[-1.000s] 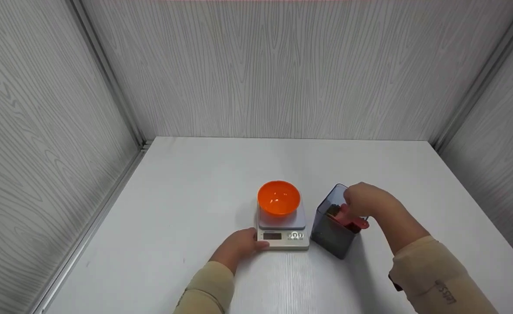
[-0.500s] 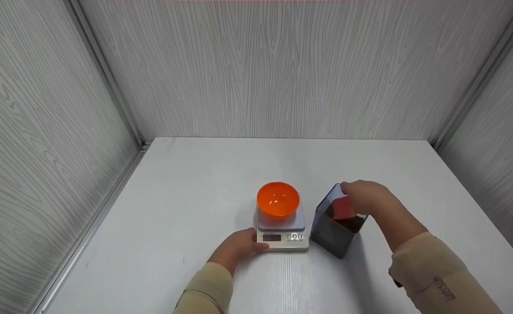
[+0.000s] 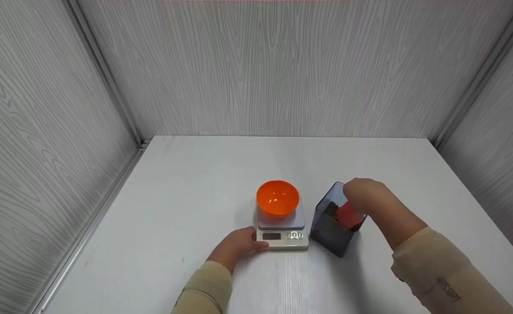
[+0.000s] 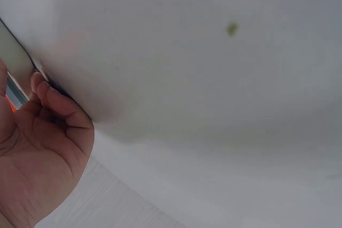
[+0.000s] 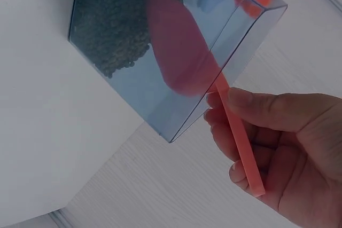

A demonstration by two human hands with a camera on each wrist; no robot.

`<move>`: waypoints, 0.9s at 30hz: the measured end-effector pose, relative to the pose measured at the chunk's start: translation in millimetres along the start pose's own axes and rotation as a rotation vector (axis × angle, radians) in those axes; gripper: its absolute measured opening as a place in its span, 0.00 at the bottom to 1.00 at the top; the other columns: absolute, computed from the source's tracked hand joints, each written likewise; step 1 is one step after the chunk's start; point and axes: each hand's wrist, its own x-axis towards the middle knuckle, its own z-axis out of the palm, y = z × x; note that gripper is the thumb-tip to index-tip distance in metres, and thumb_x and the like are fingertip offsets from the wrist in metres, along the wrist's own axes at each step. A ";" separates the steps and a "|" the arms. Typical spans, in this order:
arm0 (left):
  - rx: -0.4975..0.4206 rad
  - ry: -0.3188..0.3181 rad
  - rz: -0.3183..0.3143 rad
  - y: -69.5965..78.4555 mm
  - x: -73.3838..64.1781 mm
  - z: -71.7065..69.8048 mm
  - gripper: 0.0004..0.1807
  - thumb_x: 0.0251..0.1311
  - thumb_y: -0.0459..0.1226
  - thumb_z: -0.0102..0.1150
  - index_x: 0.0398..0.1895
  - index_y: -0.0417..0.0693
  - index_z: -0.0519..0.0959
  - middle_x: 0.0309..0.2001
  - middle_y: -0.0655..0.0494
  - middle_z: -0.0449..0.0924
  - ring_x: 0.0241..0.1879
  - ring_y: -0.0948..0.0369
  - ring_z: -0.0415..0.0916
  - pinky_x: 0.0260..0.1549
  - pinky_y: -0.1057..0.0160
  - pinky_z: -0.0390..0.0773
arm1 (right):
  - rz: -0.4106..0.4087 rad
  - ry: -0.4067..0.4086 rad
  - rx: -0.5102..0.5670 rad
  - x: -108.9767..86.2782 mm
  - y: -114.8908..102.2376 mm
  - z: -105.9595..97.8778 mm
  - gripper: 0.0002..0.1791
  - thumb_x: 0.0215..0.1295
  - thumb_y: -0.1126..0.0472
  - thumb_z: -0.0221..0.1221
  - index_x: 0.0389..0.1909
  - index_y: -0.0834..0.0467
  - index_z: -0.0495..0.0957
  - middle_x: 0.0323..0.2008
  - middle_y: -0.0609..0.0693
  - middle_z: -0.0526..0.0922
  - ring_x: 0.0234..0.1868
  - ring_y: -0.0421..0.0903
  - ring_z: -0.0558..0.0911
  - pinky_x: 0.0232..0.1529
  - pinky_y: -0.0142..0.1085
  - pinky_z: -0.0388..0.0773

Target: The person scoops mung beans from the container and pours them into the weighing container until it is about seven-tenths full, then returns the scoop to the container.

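Three sides of the scene are enclosed by pale grey wood-grain walls (image 3: pixel 256 65), with a white bench (image 3: pixel 195 187) set between them. Over the bench, two beige sleeves (image 3: pixel 439 266) are extended from the near edge (dark lettering can be seen on the right one). Right of centre, a clear, bluish, box-shaped container (image 3: pixel 332 237) is placed with its open top up. Just left of it a kitchen scale (image 3: pixel 284 245) is set; whether the two are touching cannot be told. An orange bowl (image 3: pixel 277 192) is borne upright on the scale's platform. In the right-hand grip (image 3: pixel 363 194), the handle of a red scoop (image 5: pixel 179 46) is pinched between thumb and curled fingers, while its blade is held inside the container. In the left-hand grip (image 3: pixel 238 243), the scale's near left corner is held, with the thumb laid along the near edge. Dark pellets (image 5: pixel 123 20) are heaped in the container, beside the scoop's blade. On the scale's near part, a small dark display (image 3: pixel 271 236) is set left of some buttons (image 3: pixel 295 235).
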 end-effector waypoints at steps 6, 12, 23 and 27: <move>-0.008 -0.002 0.008 -2.3 2.7 2.0 0.23 0.49 0.52 0.63 0.46 0.53 0.75 0.43 0.56 0.76 0.43 0.55 0.70 0.56 0.48 0.64 | 0.008 -0.052 -0.023 6.7 -9.0 8.8 0.06 0.50 0.71 0.61 0.29 0.62 0.76 0.23 0.52 0.72 0.26 0.48 0.69 0.25 0.38 0.70; -0.008 -0.004 0.006 -1.9 1.7 1.3 0.25 0.49 0.52 0.63 0.48 0.53 0.75 0.45 0.56 0.76 0.45 0.55 0.70 0.57 0.47 0.63 | -0.009 -0.096 0.055 16.6 -5.2 19.3 0.08 0.46 0.70 0.65 0.29 0.62 0.78 0.25 0.51 0.75 0.29 0.48 0.71 0.29 0.38 0.73; 0.002 -0.006 0.017 -1.8 3.8 2.1 0.26 0.48 0.53 0.63 0.50 0.55 0.74 0.46 0.58 0.76 0.46 0.56 0.70 0.57 0.48 0.63 | -0.031 -0.088 0.180 29.9 -1.3 37.0 0.08 0.46 0.72 0.63 0.28 0.61 0.77 0.25 0.50 0.74 0.27 0.47 0.70 0.25 0.35 0.70; 0.012 -0.008 0.021 -1.3 2.7 2.3 0.23 0.49 0.53 0.63 0.47 0.54 0.75 0.42 0.57 0.76 0.43 0.56 0.69 0.56 0.49 0.64 | -0.093 -0.066 0.231 34.9 9.8 46.1 0.03 0.49 0.70 0.59 0.24 0.60 0.77 0.21 0.48 0.73 0.24 0.44 0.68 0.25 0.35 0.69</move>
